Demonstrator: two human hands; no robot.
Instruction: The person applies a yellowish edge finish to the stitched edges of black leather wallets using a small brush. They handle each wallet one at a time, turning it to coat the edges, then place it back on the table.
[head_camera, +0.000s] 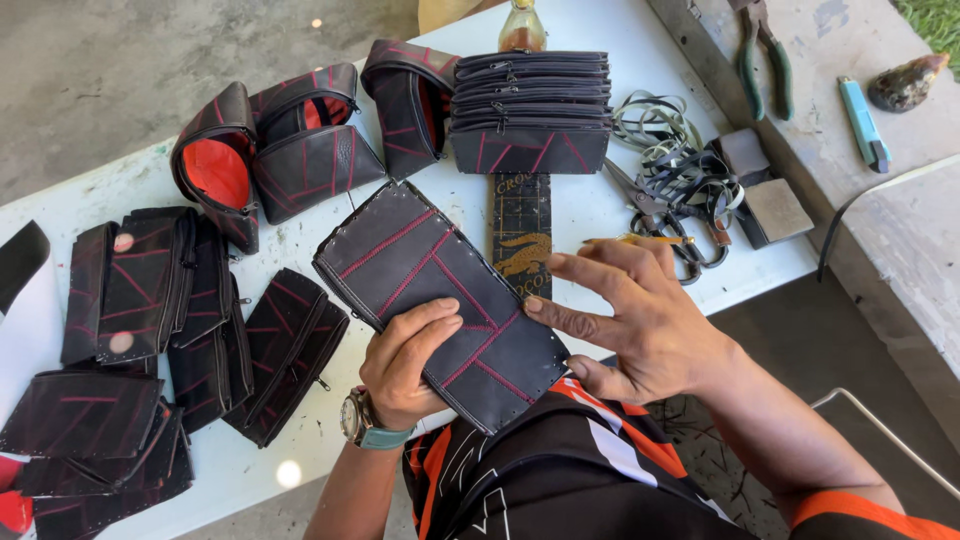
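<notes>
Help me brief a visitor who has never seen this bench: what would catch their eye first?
First, the black panel with red stitching at centre, held up by the left hand while the right hand spreads open-fingered at its edge. Next, the open pouches with bright orange-red lining at upper left, and the neat stack of zipped pouches at top centre. Flat black pieces pile across the white table at left.

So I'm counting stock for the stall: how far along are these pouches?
Done: a stack of zipped pouches and open pouches with red lining at the back. In hand: the left hand holds a flat stitched panel, the right hand touching its edge. Left: flat pieces piled at the left.
</notes>
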